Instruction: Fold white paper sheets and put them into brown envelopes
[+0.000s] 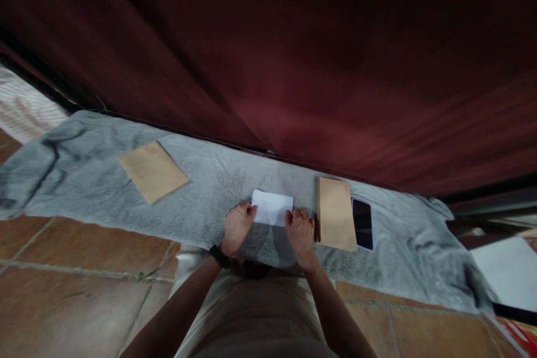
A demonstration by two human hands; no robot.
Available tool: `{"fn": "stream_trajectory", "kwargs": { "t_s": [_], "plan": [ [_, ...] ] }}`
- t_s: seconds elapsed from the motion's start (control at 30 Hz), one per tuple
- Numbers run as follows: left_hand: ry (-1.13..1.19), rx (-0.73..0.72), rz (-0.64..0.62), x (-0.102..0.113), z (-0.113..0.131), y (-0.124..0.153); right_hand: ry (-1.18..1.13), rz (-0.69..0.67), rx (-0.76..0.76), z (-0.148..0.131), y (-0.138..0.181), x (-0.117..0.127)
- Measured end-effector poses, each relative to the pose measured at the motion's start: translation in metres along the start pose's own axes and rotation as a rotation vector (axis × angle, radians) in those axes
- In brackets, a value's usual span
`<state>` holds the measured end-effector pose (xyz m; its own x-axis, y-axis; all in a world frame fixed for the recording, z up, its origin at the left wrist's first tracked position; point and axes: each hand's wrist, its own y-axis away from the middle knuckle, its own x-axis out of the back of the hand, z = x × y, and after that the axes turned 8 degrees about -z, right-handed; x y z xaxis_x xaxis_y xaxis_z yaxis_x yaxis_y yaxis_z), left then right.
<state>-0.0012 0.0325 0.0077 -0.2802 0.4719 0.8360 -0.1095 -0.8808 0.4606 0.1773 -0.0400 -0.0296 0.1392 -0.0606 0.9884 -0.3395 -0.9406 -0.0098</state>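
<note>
A folded white sheet of paper (273, 206) lies on a grey towel (210, 190) spread over the floor. My left hand (237, 226) pinches the sheet's near left corner, fingers closed on its edge. My right hand (299, 229) presses on the near right corner, fingers curled onto the paper. A black band sits on my left wrist. A brown envelope (334, 212) lies just right of my right hand, and a dark phone (362, 222) rests beside it. Another brown envelope (152, 171) lies far to the left on the towel.
A dark red curtain (293, 56) hangs behind the towel. Brown floor tiles (75, 268) run along the near side. A white sheet (509, 271) lies at the right edge. Striped fabric (20, 106) shows at the far left.
</note>
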Motion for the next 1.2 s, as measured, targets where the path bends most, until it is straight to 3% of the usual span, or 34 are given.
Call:
{"fn": "stream_trajectory", "kwargs": {
  "t_s": [0.5, 0.73, 1.2],
  "plan": [
    [-0.003, 0.027, 0.012, 0.0, 0.003, -0.003, -0.133, 0.058, 0.016, 0.009, 0.0, -0.015],
    [-0.06, 0.002, 0.088, -0.009, 0.003, -0.003, -0.164, 0.034, 0.312, 0.009, -0.006, -0.019],
    [-0.033, -0.038, 0.154, -0.016, 0.003, 0.003, -0.086, 0.039, 0.317, 0.008, -0.003, -0.031]
  ]
}}
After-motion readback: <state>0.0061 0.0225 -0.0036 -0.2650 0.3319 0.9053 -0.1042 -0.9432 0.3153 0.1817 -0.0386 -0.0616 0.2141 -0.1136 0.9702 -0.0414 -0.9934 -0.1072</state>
